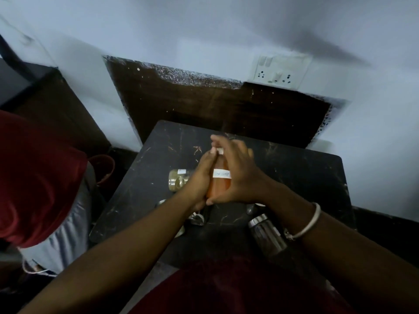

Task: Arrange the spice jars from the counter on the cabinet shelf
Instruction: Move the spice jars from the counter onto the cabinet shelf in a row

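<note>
Black stone veined with pale streaks makes up the counter point(294, 177), which is set against a white wall with a dark brown panel point(204, 105) and a switch plate point(280, 72) behind it. An orange spice jar point(221, 185) with a white label is held over the middle of the counter between both hands. The left hand point(199, 175) is pressed along the jar's left side with fingers that look nearly straight, while the right hand point(239, 175) is curled over the top and right side, its thumb tucked at the near end. Whether the jar is lifted or resting on the stone cannot be told.

Just left of the hands a pale spice jar point(178, 180) lies on its side, and a dark jar with a metal lid point(266, 234) lies near the right wrist, where a bangle point(306, 225) is worn. Further lids are partly hidden under the forearms. A second person in a red shirt point(34, 177) stands at the left.

The step in hand is judged to be the pick-up of the orange jar. It would be best taken fully into the right hand, gripped around the body and not by the lid alone, and raised straight up so that the neighbouring jars are not knocked or rolled. The freed left hand could then be used for the pale jar. No cabinet shelf can be identified, so the route to it cannot be judged.
</note>
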### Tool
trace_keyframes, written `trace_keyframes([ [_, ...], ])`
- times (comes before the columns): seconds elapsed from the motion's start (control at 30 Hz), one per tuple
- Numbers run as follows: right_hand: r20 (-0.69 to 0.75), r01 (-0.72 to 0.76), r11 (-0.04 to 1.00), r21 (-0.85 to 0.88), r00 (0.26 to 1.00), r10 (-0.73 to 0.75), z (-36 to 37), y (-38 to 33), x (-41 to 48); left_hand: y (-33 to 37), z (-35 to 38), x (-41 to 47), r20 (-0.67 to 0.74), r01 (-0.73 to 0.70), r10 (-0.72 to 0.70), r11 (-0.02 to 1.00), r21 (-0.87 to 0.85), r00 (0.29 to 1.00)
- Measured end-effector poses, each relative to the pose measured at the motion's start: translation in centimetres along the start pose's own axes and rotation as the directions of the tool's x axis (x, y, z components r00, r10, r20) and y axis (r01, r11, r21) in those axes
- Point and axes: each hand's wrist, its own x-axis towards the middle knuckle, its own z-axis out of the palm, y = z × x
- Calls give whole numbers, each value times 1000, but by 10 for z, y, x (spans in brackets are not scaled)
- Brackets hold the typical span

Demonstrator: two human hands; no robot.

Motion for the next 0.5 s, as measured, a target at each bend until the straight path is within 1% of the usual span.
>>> trace_keyframes([
  [0.07, -141, 65, 979, 194, 989, -38, -20, -4, -8, 16, 14, -8, 75, -15, 24, 992, -123, 997],
  [0.1, -198, 104, 965, 239, 979, -56, -26, -4, -11, 23, 20, -12, 105, -25, 43, 987, -161, 994],
  [0.23, -359, 254, 936, 243, 920, -156, -33, -8, -16, 52, 44, -26, 191, -103, 128, 985, -139, 973],
  [0.33, -402, 304, 924, 233, 895, -194, -38, -13, -10, 65, 55, -34, 210, -119, 147, 983, -141, 967],
  [0.5, -381, 305, 920, 246, 903, -197, -47, -22, -7, 76, 59, -41, 207, -149, 175, 979, -137, 963],
])
